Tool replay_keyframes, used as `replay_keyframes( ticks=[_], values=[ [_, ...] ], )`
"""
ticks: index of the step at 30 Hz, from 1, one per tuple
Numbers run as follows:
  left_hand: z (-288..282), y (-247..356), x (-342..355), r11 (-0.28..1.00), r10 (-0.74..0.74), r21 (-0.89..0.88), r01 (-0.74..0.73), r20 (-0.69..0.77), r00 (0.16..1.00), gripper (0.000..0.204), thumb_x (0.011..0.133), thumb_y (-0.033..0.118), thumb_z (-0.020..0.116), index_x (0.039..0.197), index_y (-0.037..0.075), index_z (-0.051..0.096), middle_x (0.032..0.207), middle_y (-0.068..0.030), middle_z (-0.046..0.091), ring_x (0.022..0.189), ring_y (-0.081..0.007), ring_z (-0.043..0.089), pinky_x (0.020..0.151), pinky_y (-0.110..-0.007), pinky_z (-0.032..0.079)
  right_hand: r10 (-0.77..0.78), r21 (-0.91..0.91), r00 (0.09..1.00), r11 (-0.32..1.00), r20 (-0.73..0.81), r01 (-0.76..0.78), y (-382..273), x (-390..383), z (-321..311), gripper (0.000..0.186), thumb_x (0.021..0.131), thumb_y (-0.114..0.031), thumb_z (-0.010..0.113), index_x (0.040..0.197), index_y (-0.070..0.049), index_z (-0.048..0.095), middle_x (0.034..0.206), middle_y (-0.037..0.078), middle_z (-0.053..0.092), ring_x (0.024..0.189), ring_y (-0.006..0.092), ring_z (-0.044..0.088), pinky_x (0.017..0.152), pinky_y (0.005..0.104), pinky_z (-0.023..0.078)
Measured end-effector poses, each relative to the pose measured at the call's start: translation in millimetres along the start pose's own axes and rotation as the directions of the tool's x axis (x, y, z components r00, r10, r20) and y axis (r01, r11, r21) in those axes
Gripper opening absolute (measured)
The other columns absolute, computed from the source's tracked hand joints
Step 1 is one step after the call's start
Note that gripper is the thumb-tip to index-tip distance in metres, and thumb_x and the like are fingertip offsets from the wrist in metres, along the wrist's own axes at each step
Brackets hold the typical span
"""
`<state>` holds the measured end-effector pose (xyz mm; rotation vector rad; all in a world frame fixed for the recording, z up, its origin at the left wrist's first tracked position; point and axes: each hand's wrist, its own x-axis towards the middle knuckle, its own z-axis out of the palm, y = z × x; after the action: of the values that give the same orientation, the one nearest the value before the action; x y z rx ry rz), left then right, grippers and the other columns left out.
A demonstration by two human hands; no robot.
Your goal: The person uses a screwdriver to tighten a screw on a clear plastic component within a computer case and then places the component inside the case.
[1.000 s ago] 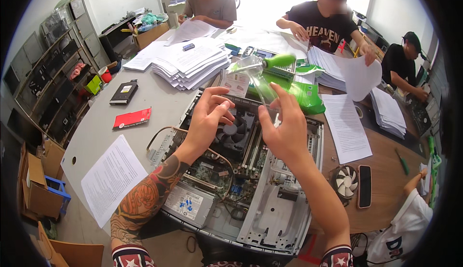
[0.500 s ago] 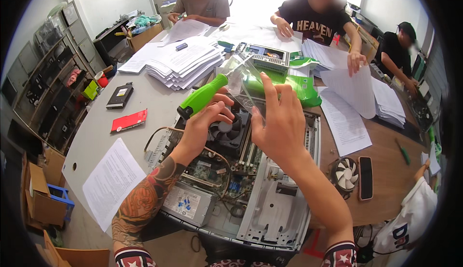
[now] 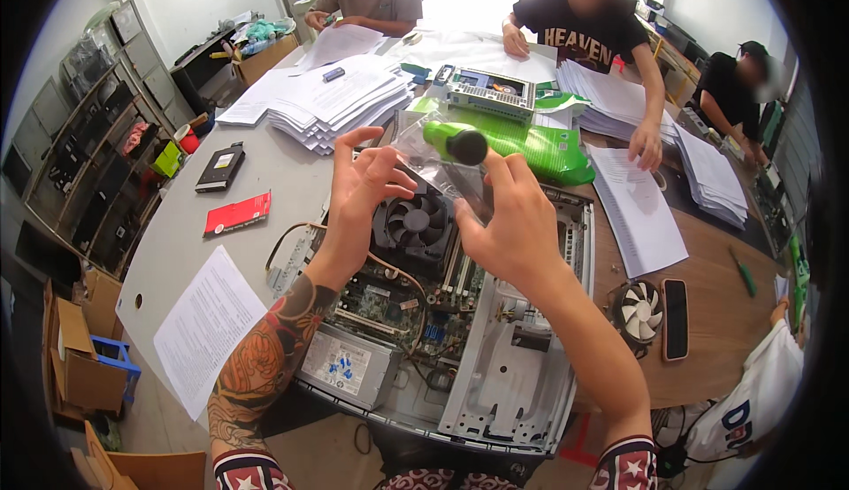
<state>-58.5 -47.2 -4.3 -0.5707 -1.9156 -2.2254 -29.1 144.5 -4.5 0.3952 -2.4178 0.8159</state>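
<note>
Right fingers (image 3: 511,180) pinch the clear package (image 3: 442,180); left fingers (image 3: 384,164) are spread. Loose support could drop the green-handled tool (image 3: 442,139) onto the fan (image 3: 414,221)

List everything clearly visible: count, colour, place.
Computer case: 1, silver, under hands
CPU fan: 1, black, inside case
Loose fan: 1, white, right
Smartphone: 1, black, right
Large screwdriver: 1, green, between hands
Plastic package: 1, clear, between hands
Drive: 1, black, left
Packet: 1, red, left
Papers: many, white, tabletop
Plastic bag: 1, green, beyond case
Shelving: 1, brownish, left
Cardboard boxes: several, brown, left
Co-workers: 4, mixed clothing, tableside
Left hand, right hand: 2, bare, above case
</note>
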Motion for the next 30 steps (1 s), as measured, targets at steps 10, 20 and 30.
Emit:
replay_keyframes(
  ticks=[10, 20, 30],
  values=[
    [2, -3, 1, 0.987, -0.034, 0.152, 0.045, -0.076, 0.997, 0.042, 0.092, 0.013, 0.06, 0.128, 0.002, 0.043, 0.096, -0.0071, 0.057, 0.087, -0.0138, 0.06, 0.077, -0.03, 0.052, 0.038, -0.05, 0.998, 0.998, 0.053, -0.036, -6, 1, -6, 0.056, 0.076, -0.02, 0.066, 0.124, 0.005, 0.053, 0.097, 0.018, 0.059, 0.093, 0.0331, 0.061, 0.079, 0.0417, 0.052],
    [-5, -7, 4, 0.863, 0.147, 0.497, -0.096, -0.065, 0.987, 0.023, 0.094, 0.01, 0.053, 0.116, 0.003, 0.059, 0.102, -0.0053, 0.061, 0.089, -0.0111, 0.057, 0.079, -0.026, 0.047, -0.052, 0.022, 0.987, 0.998, -0.154, 0.056, -10, 3, -12, 0.048, 0.077, -0.017, 0.066, 0.119, 0.005, 0.057, 0.096, 0.018, 0.06, 0.09, 0.0331, 0.062, 0.078, 0.0405, 0.052],
    [3, -4, -1, 0.78, 0.263, 0.597, -0.188, -0.039, 0.964, 0.053, 0.087, 0.004, 0.061, 0.135, 0.004, 0.039, 0.105, -0.0094, 0.058, 0.084, -0.0128, 0.059, 0.077, -0.028, 0.049, -0.156, -0.134, 0.976, 0.982, -0.154, 0.135, -8, 2, -9, 0.048, 0.075, -0.014, 0.066, 0.119, 0.004, 0.057, 0.096, 0.017, 0.059, 0.089, 0.0319, 0.061, 0.078, 0.0396, 0.052]
  ],
)
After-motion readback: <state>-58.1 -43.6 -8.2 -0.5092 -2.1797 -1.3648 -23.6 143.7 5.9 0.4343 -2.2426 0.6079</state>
